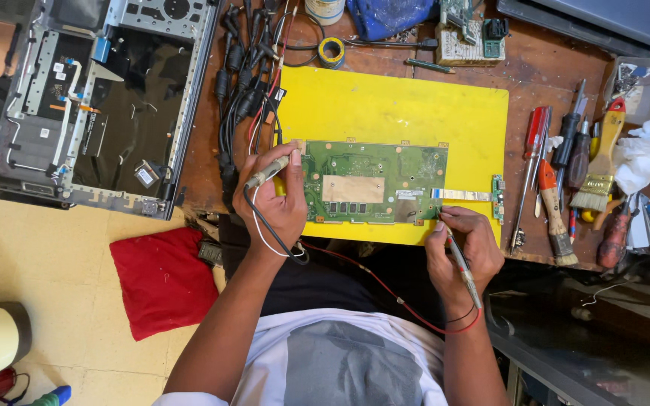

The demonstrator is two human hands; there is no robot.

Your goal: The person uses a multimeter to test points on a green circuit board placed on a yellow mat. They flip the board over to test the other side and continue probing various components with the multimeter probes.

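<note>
Nearest to my view is the white shirt with a grey print [340,361], and from it the two bare forearms go up to the brown wooden workbench [551,56]. On the bench lies the flat yellow rectangular mat [400,109], and on its lower half rests the green rectangular circuit board [374,182], with a thin pale ribbon cable [464,195] going right to a small green daughter board [498,197]. Far to the left I see the opened grey laptop chassis [99,98]. My left hand [272,203] is at the left edge of the circuit board, fingers closed around the grey probe with a black wire [266,173], its tip at the upper left corner of the board. My right hand [468,252] is at the lower right corner, fingers pinched together on the slim probe with a red wire [460,263], the tip near the board's bottom edge. To do this probing well, I judge both hands should rest their heels on the mat, so the tips stay steady on one point each. The tips must not slide to neighbouring contacts. The red wire hangs over the bench edge; I would keep it slack, so it does not pull the probe.
</note>
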